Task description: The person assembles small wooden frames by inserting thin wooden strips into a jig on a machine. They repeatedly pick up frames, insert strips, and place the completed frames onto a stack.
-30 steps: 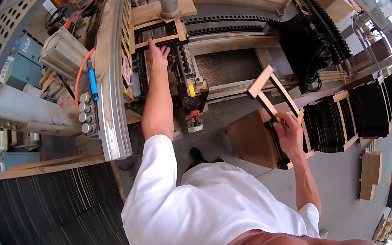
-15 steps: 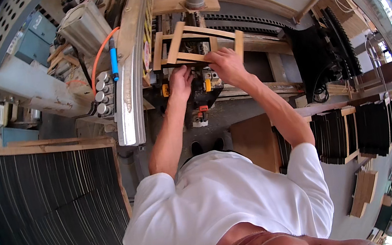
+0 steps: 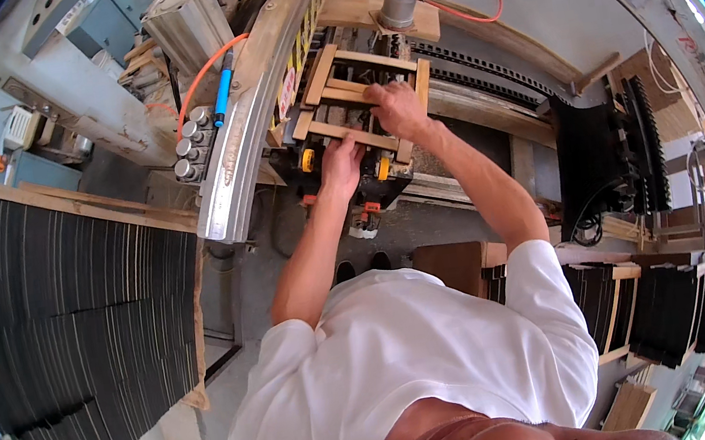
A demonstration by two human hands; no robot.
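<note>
Two light wooden frames lie partly overlapped on the machine bed. The farther wooden frame rests over the nearer wooden frame, which sticks out toward me. My right hand is closed around the near rail of the farther frame, its wrist over the right side of both. My left hand holds the front rail of the nearer frame, fingertips over its top edge; its thumb is hard to make out. Yellow round machine parts sit just below the front rail, beside my left hand.
A metal cylinder on a wooden board stands beyond the frames. Along the left runs a thick metal beam with a blue pen-like tool. Stacked dark strips fill the left; more dark stacks stand right.
The farther frame, tilted up before, now lies flatter over the nearer one. My right hand has shifted to its near rail, and my left hand has come up onto the nearer frame's front rail.
</note>
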